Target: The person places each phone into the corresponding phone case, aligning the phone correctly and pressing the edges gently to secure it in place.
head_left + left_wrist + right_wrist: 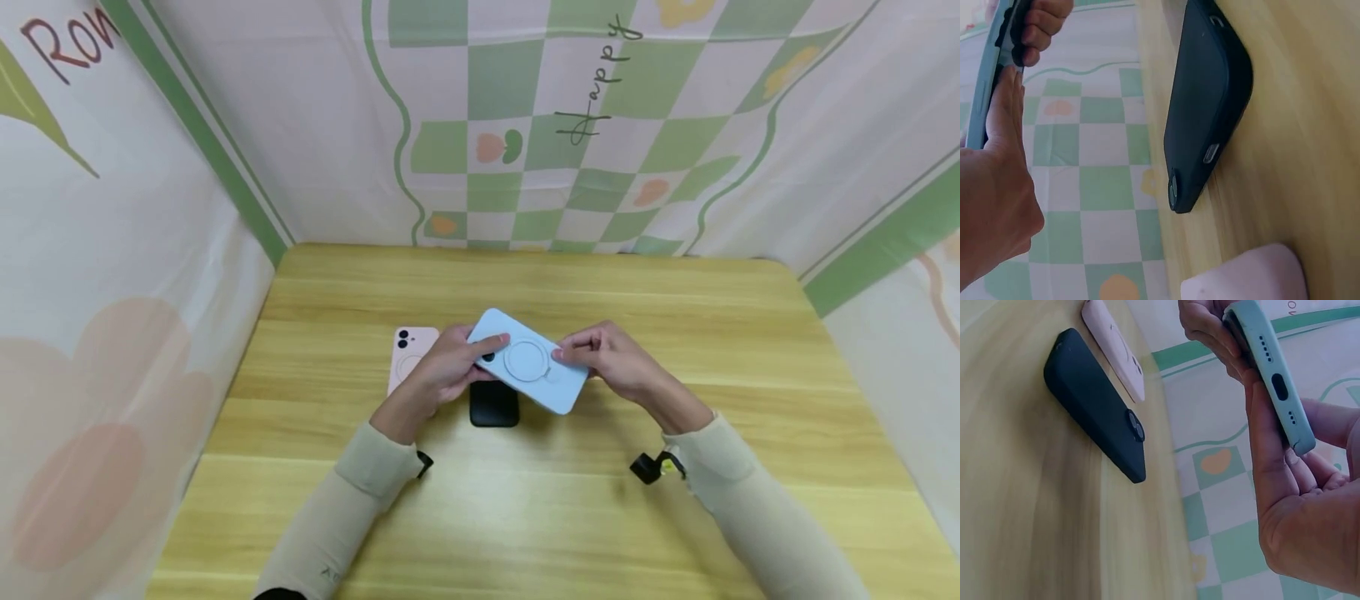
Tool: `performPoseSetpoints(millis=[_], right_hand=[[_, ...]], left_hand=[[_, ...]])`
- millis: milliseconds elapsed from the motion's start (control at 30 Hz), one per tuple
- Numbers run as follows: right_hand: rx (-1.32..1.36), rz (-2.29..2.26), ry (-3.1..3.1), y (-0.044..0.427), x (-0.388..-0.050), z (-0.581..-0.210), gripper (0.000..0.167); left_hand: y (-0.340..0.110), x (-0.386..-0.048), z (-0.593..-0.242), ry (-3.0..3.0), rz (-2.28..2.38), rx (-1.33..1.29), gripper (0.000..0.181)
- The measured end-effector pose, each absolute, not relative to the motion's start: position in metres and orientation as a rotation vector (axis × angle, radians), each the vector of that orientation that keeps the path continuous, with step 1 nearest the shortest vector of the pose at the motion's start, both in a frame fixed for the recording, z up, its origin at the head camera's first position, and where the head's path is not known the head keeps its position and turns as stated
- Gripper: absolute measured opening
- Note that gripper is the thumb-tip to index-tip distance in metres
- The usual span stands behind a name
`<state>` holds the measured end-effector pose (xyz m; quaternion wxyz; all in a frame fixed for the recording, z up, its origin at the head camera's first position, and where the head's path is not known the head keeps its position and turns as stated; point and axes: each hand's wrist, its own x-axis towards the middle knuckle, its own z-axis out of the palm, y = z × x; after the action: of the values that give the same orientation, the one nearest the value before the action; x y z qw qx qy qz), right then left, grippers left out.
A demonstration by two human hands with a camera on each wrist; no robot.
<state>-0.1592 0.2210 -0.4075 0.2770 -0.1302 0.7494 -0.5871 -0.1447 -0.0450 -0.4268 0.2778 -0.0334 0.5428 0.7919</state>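
Note:
Both hands hold a light blue phone case (527, 361) tilted above the table, its ring-marked back facing up. The left hand (450, 365) grips the camera end, with its thumb on the back and its fingers underneath. At the other end the right hand (618, 364) pinches the case, thumb on top. The right wrist view shows the case's bottom edge, with a port opening (1279, 387) and small holes. Its underside looks dark; I cannot tell how a phone sits in it. Below lies a black phone case (1094, 403), partly hidden from above by the blue one.
A pink phone case (415, 340) with a ring mark lies left of the black one, partly covered by the left hand and forearm. The wooden table (525, 517) meets a patterned cloth (502, 92) at its far edge. Cloth also hangs at both sides.

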Motion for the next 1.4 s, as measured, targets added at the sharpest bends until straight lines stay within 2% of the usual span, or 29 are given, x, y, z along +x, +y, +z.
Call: performPoseSetpoints(millis=[300,600,800,1200,1400], right_hand=[[-0.161,-1.777,1.943,0.217,-0.163,-0.405,0.019],[0.032,-1.944,1.738,0.209,-0.16,-0.405,0.021],[0.067,-2.008,1.652,0.21,-0.159,-0.404,0.017],[0.02,-2.013,1.528,0.21,-0.156,-0.404,0.027],[-0.007,-2.006,1.546,0.21,-0.155,-0.405,0.027]], left_hand=[[-0.038,-0.144,-0.425,1.427,2.285,-0.128,0.042],[-0.033,-0.146,-0.423,1.307,2.477,-0.267,0.046],[-0.033,-0.145,-0.422,1.275,2.555,-0.297,0.046],[-0.031,-0.144,-0.421,1.222,2.651,-0.336,0.046],[-0.031,-0.144,-0.421,1.216,2.653,-0.327,0.046]])
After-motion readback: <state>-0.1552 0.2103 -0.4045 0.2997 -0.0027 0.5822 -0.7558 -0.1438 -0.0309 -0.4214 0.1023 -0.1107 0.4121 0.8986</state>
